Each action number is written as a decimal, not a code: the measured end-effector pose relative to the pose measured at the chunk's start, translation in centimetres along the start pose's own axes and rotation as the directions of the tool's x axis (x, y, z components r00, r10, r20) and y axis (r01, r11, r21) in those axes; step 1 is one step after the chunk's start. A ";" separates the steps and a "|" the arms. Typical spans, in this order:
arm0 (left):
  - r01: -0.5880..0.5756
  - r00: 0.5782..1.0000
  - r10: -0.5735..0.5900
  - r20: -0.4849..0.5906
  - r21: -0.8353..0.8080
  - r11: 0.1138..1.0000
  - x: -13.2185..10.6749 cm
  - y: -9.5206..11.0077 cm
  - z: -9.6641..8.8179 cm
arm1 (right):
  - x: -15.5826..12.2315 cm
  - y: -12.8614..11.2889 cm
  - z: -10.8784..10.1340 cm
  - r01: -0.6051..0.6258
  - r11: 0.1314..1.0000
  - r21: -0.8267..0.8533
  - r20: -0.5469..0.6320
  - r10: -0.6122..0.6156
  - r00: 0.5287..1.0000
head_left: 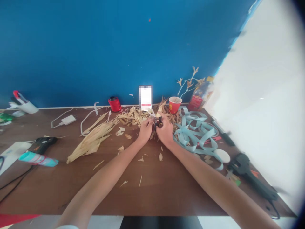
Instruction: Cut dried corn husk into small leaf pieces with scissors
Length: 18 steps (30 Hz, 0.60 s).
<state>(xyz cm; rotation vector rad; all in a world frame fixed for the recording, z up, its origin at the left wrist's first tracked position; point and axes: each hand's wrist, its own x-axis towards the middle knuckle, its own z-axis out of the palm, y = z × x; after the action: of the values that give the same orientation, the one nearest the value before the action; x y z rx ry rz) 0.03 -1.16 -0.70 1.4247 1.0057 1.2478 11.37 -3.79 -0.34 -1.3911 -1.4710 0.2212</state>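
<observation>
My right hand [165, 131] is closed round the black handles of a small pair of scissors [157, 121], whose blades point up and left. My left hand [145, 129] sits right beside it, fingers pinched on a small piece of dried straw-coloured leaf at the blades; the piece is too small to see well. Both hands rest over the brown table [152, 190] near its back middle. A heap of dried leaf strips [133, 117] lies just behind the hands, and a longer bundle of dried leaves [91, 141] lies to the left. Small cut leaf bits [121, 131] are scattered around.
A tangle of pale blue ribbon [195, 132] lies right of the hands. A red paper cup [175, 105], a red jar [114, 104] and a plastic bottle [199, 93] stand along the blue wall. Black glue guns lie at right [247, 170] and left [44, 143]; a teal tube [38, 159] and a white charger [68, 120] are at left.
</observation>
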 end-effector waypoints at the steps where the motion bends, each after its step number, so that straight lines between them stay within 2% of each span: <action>1: 0.000 1.000 0.000 0.007 0.013 1.000 0.0 0.0 0.0 | 0.0 0.0 -0.1 -0.009 1.000 0.004 -0.013 0.009 1.000; 5: -0.008 0.999 0.007 0.031 0.012 1.000 0.0 0.3 0.3 | 0.1 0.1 -0.3 -0.017 0.999 0.038 -0.052 0.019 0.998; 12: 0.052 0.999 -0.051 -0.014 0.017 0.999 -0.4 0.8 0.5 | 0.1 0.0 -0.6 -0.014 0.996 0.085 -0.121 0.024 0.992; 18: 0.000 0.998 0.001 -0.060 0.013 1.000 -0.3 0.6 0.2 | 0.3 0.2 -0.5 -0.052 0.990 0.131 -0.147 0.071 0.987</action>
<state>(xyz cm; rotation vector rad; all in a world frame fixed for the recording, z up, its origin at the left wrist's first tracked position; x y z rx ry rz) 0.19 -1.61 -0.23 1.4045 1.0561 1.2930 11.91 -3.75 -0.15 -1.3217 -1.2689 0.2392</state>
